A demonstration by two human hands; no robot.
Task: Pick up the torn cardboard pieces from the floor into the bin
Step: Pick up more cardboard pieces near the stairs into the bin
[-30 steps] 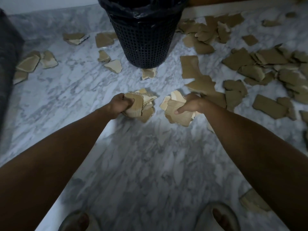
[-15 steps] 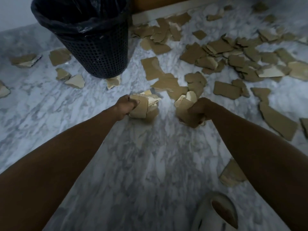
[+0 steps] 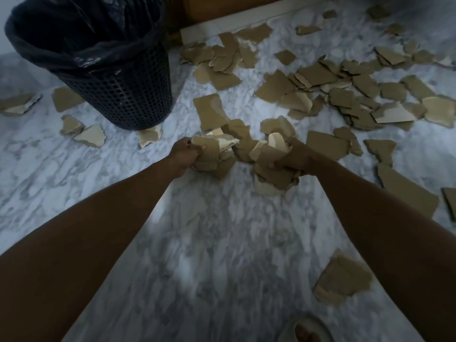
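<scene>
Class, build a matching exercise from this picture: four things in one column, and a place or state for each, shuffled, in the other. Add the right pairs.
Things
1. bin
2. left hand
3. right hand
4. lone cardboard piece

Places or states
a. lies under the right forearm
b. stands upright, lined with a black bag
c. grips a cardboard bundle nearer the bin
d. grips a cardboard bundle farther from the bin

Pairs: 1-b, 2-c, 3-d, 4-a

One head view was used, angled forward and down at the floor (image 3: 222,243), close above both forearms.
</scene>
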